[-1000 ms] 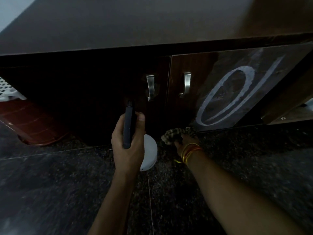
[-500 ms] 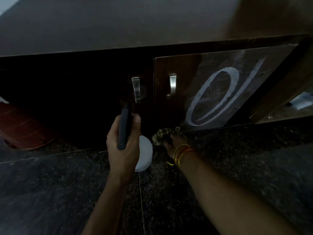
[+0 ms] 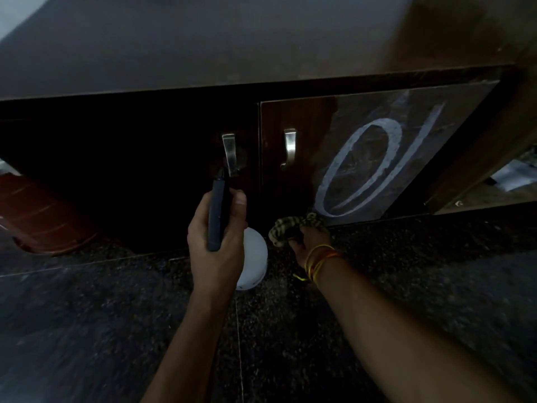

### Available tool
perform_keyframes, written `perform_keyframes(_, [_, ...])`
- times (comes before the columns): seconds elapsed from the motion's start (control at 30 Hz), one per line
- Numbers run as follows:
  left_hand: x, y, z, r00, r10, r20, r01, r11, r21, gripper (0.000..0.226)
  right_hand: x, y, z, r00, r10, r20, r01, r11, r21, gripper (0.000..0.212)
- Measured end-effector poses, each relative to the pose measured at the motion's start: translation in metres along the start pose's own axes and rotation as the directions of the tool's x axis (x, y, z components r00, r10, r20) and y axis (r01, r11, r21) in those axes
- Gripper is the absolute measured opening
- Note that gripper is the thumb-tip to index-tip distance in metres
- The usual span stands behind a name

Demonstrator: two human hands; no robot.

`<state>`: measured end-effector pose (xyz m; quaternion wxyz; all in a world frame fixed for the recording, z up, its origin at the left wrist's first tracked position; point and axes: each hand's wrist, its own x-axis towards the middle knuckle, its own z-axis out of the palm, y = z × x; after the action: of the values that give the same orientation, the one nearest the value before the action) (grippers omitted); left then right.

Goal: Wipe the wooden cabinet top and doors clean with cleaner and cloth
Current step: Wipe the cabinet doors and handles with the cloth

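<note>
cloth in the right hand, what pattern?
Striped, dark and pale yellowish bands, on the cloth. Head view, the only one.

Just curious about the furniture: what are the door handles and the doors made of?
The handles look like brushed metal, silvery with a dull sheen. The doors look like dark glossy wood or laminate, grain faintly visible and reflecting the floor; which one is unclear.

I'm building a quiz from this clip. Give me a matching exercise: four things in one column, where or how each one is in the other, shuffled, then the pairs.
Things:
1. spray bottle
2. cloth
3. foam mark
4. red mat

States:
A. on the right cabinet door
B. bunched in the right hand
C. on the floor, far left
D. gripped by the left hand

Pairs: 1-D, 2-B, 3-A, 4-C
</note>
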<state>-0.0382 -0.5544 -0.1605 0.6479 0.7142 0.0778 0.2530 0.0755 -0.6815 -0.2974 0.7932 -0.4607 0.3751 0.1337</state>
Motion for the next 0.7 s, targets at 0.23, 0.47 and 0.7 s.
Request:
perform_keyframes(0.23, [-0.005,0.015,0.014,1.000,-0.012,0.023,0.012,1.000,0.013,0.031,-0.049,-0.027,0.025,0.796,-0.587,-0.149,0.528,0.793,-0.304,0.028])
perform_keyframes(0.47, [-0.005,0.029,0.022,0.998,0.059,0.021,-0.060,0.998,0.018,0.043,-0.073,-0.044,0.014,0.571,-0.820,-0.033,0.724,0.522,-0.451,0.032])
perform_keyframes(0.7, [-0.006,0.031,0.023,0.998,0.056,0.015,-0.056,0.998,0.011,0.039,-0.097,-0.066,0.021,0.489,-0.872,0.013,0.750,0.413,-0.517,0.030])
